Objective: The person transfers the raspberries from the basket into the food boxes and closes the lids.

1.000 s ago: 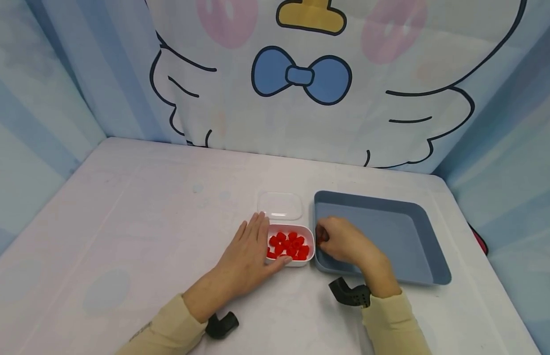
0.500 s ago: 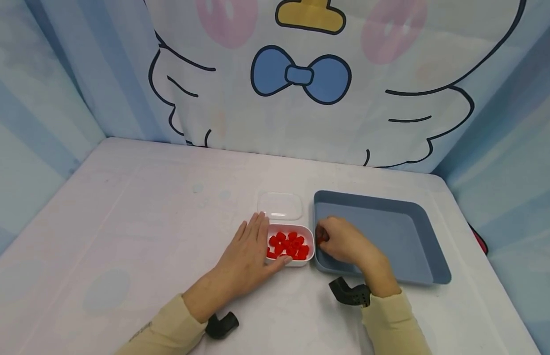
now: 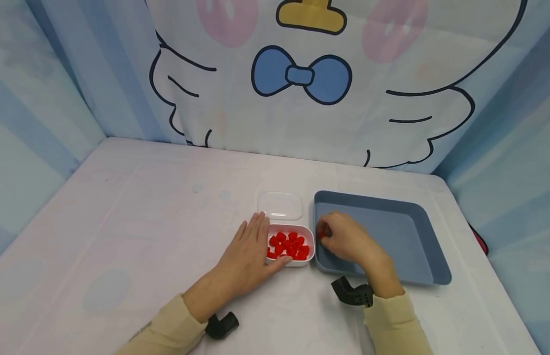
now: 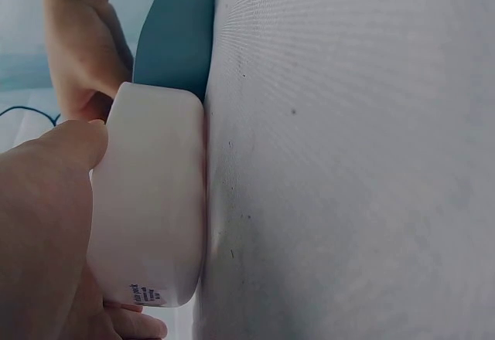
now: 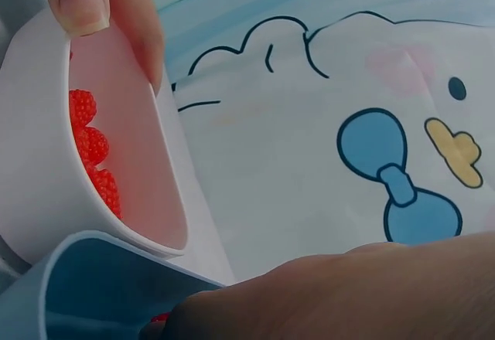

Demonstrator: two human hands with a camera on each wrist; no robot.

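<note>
A small white box (image 3: 311, 245) holds several red raspberries (image 3: 289, 245). My left hand (image 3: 246, 264) rests against its left side with straight fingers, the thumb lying over the near rim; the left wrist view shows that thumb at the box's edge. Just inside the left end of a blue-grey tray (image 3: 390, 236), my right hand (image 3: 346, 239) has its fingers curled and pinches a raspberry (image 5: 160, 318), of which only a bit of red shows. The right wrist view looks into the box at its raspberries and the pink inside wall.
A clear plastic lid (image 3: 280, 205) lies behind the box. The tray's left wall stands right beside the box. A white cloth covers the table (image 3: 146, 222), and a printed curtain (image 3: 297, 123) hangs along the back.
My right hand has shifted slightly up and to the right over the tray's left end, and red now shows between its fingers. The left hand and the box have stayed put.
</note>
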